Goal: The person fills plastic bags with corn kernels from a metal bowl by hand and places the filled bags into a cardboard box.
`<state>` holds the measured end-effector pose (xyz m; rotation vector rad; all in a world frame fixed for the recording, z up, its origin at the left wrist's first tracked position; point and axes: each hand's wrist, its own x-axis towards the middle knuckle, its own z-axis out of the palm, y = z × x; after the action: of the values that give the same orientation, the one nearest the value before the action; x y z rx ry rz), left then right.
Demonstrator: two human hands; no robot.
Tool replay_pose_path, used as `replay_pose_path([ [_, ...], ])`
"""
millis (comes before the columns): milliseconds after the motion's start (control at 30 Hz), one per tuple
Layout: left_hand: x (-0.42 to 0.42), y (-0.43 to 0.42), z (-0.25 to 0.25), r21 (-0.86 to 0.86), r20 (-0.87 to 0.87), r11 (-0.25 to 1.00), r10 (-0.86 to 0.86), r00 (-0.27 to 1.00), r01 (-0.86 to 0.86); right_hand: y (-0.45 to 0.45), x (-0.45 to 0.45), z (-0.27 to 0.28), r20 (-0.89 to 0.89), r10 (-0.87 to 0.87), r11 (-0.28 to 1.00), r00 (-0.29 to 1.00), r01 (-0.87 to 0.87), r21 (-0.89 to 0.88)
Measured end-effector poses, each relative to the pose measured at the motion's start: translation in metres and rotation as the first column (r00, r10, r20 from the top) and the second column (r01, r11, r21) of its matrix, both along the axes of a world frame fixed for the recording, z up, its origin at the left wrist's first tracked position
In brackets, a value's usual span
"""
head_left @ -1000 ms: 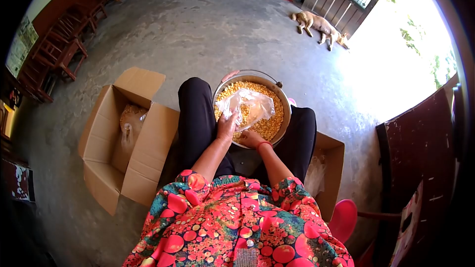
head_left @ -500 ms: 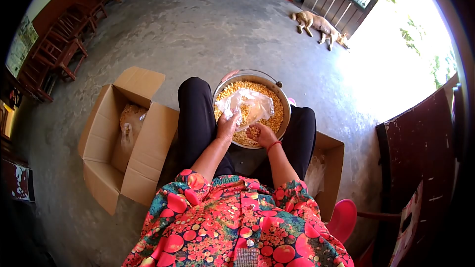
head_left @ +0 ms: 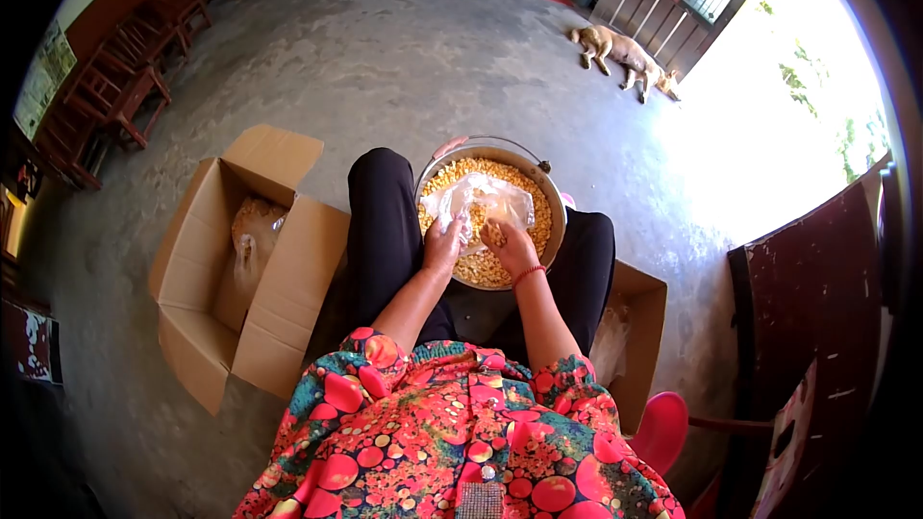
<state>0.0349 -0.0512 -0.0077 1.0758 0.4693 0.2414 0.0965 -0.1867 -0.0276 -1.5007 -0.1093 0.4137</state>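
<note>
A metal bucket [head_left: 553, 250] of yellow corn kernels [head_left: 442, 173] stands between my knees. Over the corn, my left hand [head_left: 443, 245] grips the near left edge of a clear plastic bag [head_left: 500, 200]. My right hand [head_left: 511, 248] is at the bag's near right side, its fingers curled around some corn kernels. The fingertips are partly hidden by the bag film and the kernels.
On my left an open cardboard box [head_left: 192, 279] holds a filled plastic bag [head_left: 258, 231]. Another cardboard box [head_left: 644, 327] sits by my right leg, near a pink plastic object [head_left: 661, 431]. A dog [head_left: 625, 53] lies by the open door.
My right hand has risen from the corn near the bucket's close rim and moved forward to the bag. My left hand stays on the bag.
</note>
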Motion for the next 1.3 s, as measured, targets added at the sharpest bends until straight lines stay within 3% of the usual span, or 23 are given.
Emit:
replay_pose_path([
  [33, 0.0, 0.0, 0.0, 0.002, 0.003, 1.0, -0.009, 1.0, 0.009, 0.004, 0.002, 0.008, 0.441, 0.294, 0.866, 0.848, -0.041, -0.498],
  [67, 0.0, 0.0, 0.001, 0.002, 0.002, 1.0, -0.01, 1.0, 0.01, 0.011, 0.005, 0.016, 0.441, 0.293, 0.866, 0.848, -0.041, -0.498],
  [100, -0.001, 0.0, 0.002, 0.012, -0.01, 1.0, -0.011, 1.0, 0.011, 0.02, 0.007, 0.025, 0.163, 0.106, 0.982, 0.981, -0.077, -0.175],
  [133, -0.002, 0.0, 0.003, 0.022, -0.023, 1.0, -0.011, 1.0, 0.011, 0.028, 0.006, 0.035, -0.187, 0.015, 0.988, 0.982, 0.015, 0.156],
  [200, -0.003, 0.001, 0.003, 0.023, -0.037, 1.0, -0.017, 0.999, 0.018, 0.031, 0.003, 0.043, -0.119, -0.027, 0.997, 0.993, 0.036, 0.066],
  [333, -0.001, 0.0, 0.001, 0.003, -0.011, 1.0, 0.001, 1.0, -0.001, 0.001, 0.012, -0.001, -0.223, 0.032, 0.999, 0.974, -0.04, -0.034],
  [367, -0.001, -0.001, 0.001, 0.002, -0.011, 1.0, 0.0, 1.0, 0.0, -0.008, 0.018, -0.024, -0.1, 0.106, 0.914, 0.989, -0.137, -0.382],
  [400, -0.002, -0.001, 0.002, 0.0, -0.017, 1.0, -0.017, 1.0, 0.017, -0.015, 0.021, -0.04, -0.01, 0.219, 0.707, 0.976, -0.166, -0.688],
  [433, -0.002, 0.0, 0.003, 0.0, -0.024, 0.999, -0.034, 0.999, 0.034, -0.019, 0.018, -0.046, -0.012, 0.221, 0.708, 0.975, -0.168, -0.686],
  [500, -0.004, 0.001, 0.005, -0.002, -0.014, 0.999, -0.035, 0.999, 0.035, -0.023, 0.011, -0.056, -0.038, 0.393, 0.207, 0.919, -0.129, -0.97],
  [600, -0.004, 0.0, 0.001, -0.009, -0.035, 0.999, -0.033, 0.999, 0.032, -0.013, 0.001, -0.07, 0.052, 0.432, 0.112, 0.9, 0.004, -0.994],
  [633, -0.003, 0.001, -0.002, -0.012, -0.021, 0.999, -0.032, 0.999, 0.032, -0.012, -0.001, -0.071, -0.069, 0.456, -0.019, 0.888, -0.067, -0.998],
  [767, -0.001, 0.001, -0.005, 0.012, -0.007, 1.0, -0.026, 1.0, 0.027, -0.007, -0.007, -0.045, -0.158, 0.576, 0.037, 0.802, -0.219, -0.975],
  [833, -0.002, 0.0, -0.003, -0.004, 0.0, 0.999, -0.045, 0.999, 0.045, -0.007, -0.012, -0.026, -0.178, 0.64, 0.161, 0.748, -0.357, -0.92],
  [967, -0.002, 0.002, -0.003, -0.001, -0.006, 0.998, -0.061, 0.998, 0.061, -0.011, -0.009, -0.038, -0.121, 0.663, 0.204, 0.739, -0.333, -0.921],
  [1033, -0.003, 0.0, -0.002, 0.002, 0.0, 0.999, -0.05, 0.999, 0.05, -0.016, -0.007, -0.045, 0.026, 0.641, 0.386, 0.767, -0.293, -0.875],
  [1067, -0.003, 0.0, -0.002, 0.004, 0.006, 0.999, -0.038, 0.999, 0.038, -0.021, -0.004, -0.048, 0.026, 0.641, 0.386, 0.767, -0.292, -0.875],
  [1133, -0.004, 0.0, 0.001, 0.024, -0.008, 0.999, -0.037, 0.999, 0.038, -0.023, -0.003, -0.032, -0.091, 0.476, 0.641, 0.875, -0.416, -0.645],
  [1167, -0.004, 0.0, 0.003, 0.044, -0.02, 0.998, -0.036, 0.999, 0.037, -0.024, -0.003, -0.027, -0.091, 0.477, 0.64, 0.874, -0.417, -0.646],
  [1233, -0.005, 0.0, 0.008, 0.044, -0.024, 0.998, -0.035, 0.999, 0.036, -0.025, -0.002, -0.017, -0.337, 0.217, 0.926, 0.916, -0.303, -0.226],
  [1267, -0.006, -0.001, 0.009, 0.042, -0.031, 0.998, -0.035, 0.999, 0.036, -0.026, -0.002, -0.013, -0.337, 0.217, 0.926, 0.916, -0.303, -0.227],
  [1300, -0.005, -0.001, 0.007, 0.042, -0.031, 0.998, -0.035, 0.999, 0.036, -0.026, -0.002, -0.008, -0.412, 0.168, 0.966, 0.896, -0.234, -0.114],
])
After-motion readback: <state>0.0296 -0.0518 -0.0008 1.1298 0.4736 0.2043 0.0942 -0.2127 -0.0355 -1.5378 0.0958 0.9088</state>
